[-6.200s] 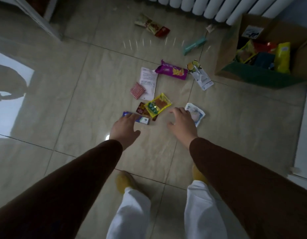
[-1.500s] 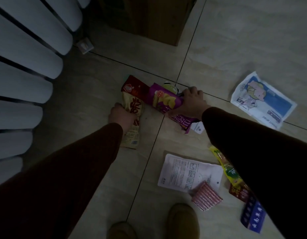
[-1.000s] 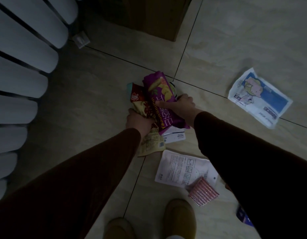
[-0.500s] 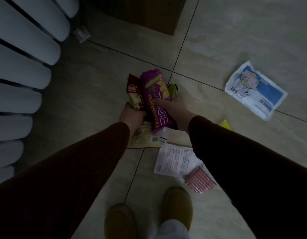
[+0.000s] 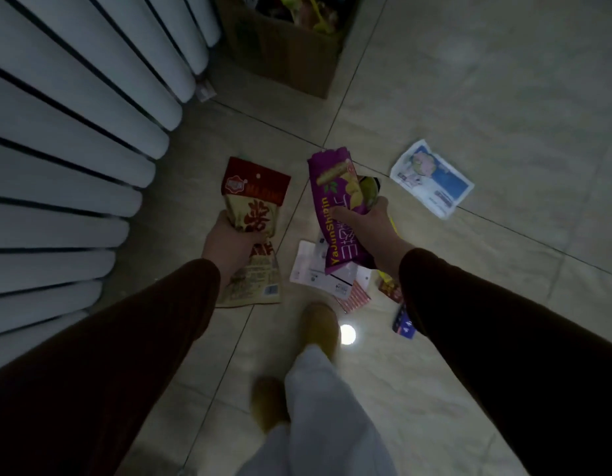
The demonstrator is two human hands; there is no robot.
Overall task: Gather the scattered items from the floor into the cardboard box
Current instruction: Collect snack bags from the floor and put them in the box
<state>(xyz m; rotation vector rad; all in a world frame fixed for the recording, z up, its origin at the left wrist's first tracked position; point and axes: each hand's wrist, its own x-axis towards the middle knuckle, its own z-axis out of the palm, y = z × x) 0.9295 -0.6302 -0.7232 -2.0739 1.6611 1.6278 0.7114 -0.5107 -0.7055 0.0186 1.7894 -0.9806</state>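
Observation:
My left hand [image 5: 229, 243] grips a red and cream snack bag [image 5: 255, 214], lifted off the floor. My right hand [image 5: 368, 228] grips a purple snack bag [image 5: 332, 204] together with a yellow-green packet [image 5: 368, 190] tucked behind it. The cardboard box [image 5: 287, 49] stands ahead at the top of the view, with coloured packets inside. On the floor lie a blue and white packet [image 5: 431, 178], a white paper sheet [image 5: 308, 269], a pink striped packet [image 5: 354, 298], a red packet [image 5: 390, 290] and a dark blue packet [image 5: 402, 324].
A white radiator [image 5: 74, 132] fills the left side, close to my left arm. A small white scrap [image 5: 205, 92] lies by the radiator's foot near the box. My feet in tan slippers [image 5: 320, 324] stand on the tiled floor just behind the remaining packets.
Both hands have risen from the floor with their bags and moved apart. The view has lifted, so the box's open top now shows ahead.

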